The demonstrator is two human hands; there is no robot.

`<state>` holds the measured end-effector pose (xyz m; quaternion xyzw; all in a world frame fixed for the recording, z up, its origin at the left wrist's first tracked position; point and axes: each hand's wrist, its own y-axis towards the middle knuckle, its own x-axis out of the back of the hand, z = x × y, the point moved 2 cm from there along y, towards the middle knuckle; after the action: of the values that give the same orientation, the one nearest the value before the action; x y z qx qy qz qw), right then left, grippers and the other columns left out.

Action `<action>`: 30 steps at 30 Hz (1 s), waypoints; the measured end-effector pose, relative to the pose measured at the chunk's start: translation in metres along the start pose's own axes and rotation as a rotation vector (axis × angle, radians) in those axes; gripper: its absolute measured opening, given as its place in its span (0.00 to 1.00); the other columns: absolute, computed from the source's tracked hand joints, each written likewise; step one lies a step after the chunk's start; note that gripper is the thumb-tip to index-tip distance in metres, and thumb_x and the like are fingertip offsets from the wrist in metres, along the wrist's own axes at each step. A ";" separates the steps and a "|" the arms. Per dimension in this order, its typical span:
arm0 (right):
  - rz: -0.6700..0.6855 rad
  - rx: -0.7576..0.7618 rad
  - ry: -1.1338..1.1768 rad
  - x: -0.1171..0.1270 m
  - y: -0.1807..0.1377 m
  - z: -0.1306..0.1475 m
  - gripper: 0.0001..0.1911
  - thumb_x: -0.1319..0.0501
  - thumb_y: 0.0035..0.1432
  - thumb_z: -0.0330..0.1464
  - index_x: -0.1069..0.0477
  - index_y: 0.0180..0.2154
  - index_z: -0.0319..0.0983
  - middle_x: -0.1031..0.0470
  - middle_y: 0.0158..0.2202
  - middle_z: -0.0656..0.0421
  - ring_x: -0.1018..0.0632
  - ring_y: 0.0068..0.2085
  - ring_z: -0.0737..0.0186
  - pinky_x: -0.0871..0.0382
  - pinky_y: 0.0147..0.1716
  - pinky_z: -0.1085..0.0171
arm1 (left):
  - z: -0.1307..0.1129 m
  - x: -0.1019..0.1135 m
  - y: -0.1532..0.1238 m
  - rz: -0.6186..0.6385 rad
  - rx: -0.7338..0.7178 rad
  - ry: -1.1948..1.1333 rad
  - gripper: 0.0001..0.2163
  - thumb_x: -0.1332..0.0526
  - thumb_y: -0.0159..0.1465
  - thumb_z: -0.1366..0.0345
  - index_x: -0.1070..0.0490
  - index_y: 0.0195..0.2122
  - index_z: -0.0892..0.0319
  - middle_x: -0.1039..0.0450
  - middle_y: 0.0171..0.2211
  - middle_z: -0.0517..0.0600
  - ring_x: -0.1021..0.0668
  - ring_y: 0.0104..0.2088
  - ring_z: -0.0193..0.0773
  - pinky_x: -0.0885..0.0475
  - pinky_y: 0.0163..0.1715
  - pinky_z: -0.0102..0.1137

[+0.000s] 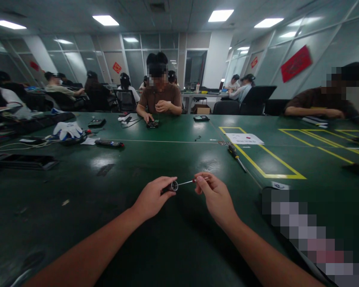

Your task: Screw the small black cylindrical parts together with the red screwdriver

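My left hand point(154, 197) is closed around a short dark cylinder point(174, 186) with a pale round rim at its end, which faces right. Most of the cylinder is hidden by the fingers, and its kind is not clear. In my right hand point(217, 195), thumb and fingers pinch a small screwdriver point(194, 181) with a red-tipped handle. Its thin shaft points left, and the tip reaches the cylinder's round end; I cannot tell how far inside it is. Both hands are over the green table point(155, 159).
A larger yellow-black screwdriver point(237, 158) lies beyond my right hand, near yellow tape and a paper sheet point(244, 138). A dark pen-like tool point(109, 144) and white gloves point(68, 130) are on the left. A dark mat point(287, 239) lies right. A person point(160, 97) sits opposite.
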<state>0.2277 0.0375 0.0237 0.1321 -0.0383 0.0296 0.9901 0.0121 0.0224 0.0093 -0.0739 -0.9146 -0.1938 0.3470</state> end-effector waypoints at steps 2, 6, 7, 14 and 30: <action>0.009 0.007 -0.009 0.000 0.000 0.001 0.13 0.37 0.65 0.44 0.24 0.40 0.41 0.26 0.25 0.61 0.25 0.29 0.60 0.32 0.32 0.61 | 0.000 0.000 0.000 -0.002 0.007 -0.004 0.22 0.36 0.66 0.72 0.28 0.60 0.54 0.24 0.55 0.51 0.22 0.51 0.43 0.26 0.54 0.40; 0.004 0.028 0.026 -0.001 0.000 0.002 0.12 0.37 0.64 0.43 0.25 0.41 0.42 0.25 0.27 0.61 0.24 0.31 0.59 0.31 0.35 0.60 | 0.001 0.000 0.001 0.001 0.013 -0.011 0.22 0.36 0.66 0.72 0.28 0.61 0.54 0.24 0.55 0.52 0.22 0.51 0.43 0.26 0.55 0.41; 0.019 0.027 0.037 -0.002 0.000 0.002 0.12 0.37 0.64 0.43 0.25 0.41 0.42 0.25 0.27 0.61 0.24 0.31 0.59 0.31 0.35 0.60 | 0.002 0.000 0.001 0.001 0.011 -0.015 0.22 0.36 0.66 0.72 0.28 0.61 0.53 0.24 0.55 0.52 0.22 0.52 0.43 0.27 0.56 0.41; 0.125 -0.016 0.124 -0.004 -0.004 0.002 0.13 0.35 0.63 0.45 0.23 0.42 0.44 0.24 0.29 0.61 0.24 0.33 0.58 0.31 0.39 0.59 | 0.005 0.001 0.001 -0.010 0.022 -0.015 0.22 0.36 0.65 0.72 0.27 0.60 0.53 0.24 0.56 0.52 0.22 0.53 0.43 0.27 0.56 0.42; -0.017 -0.123 0.245 -0.007 -0.001 -0.011 0.18 0.32 0.59 0.49 0.21 0.39 0.42 0.22 0.34 0.58 0.22 0.36 0.58 0.28 0.41 0.57 | 0.006 0.001 -0.001 0.038 -0.099 0.034 0.22 0.36 0.66 0.73 0.27 0.60 0.51 0.23 0.55 0.50 0.22 0.54 0.41 0.28 0.57 0.39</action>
<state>0.2215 0.0394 0.0126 0.0669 0.0824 0.0346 0.9938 0.0079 0.0244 0.0053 -0.1048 -0.8963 -0.2333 0.3621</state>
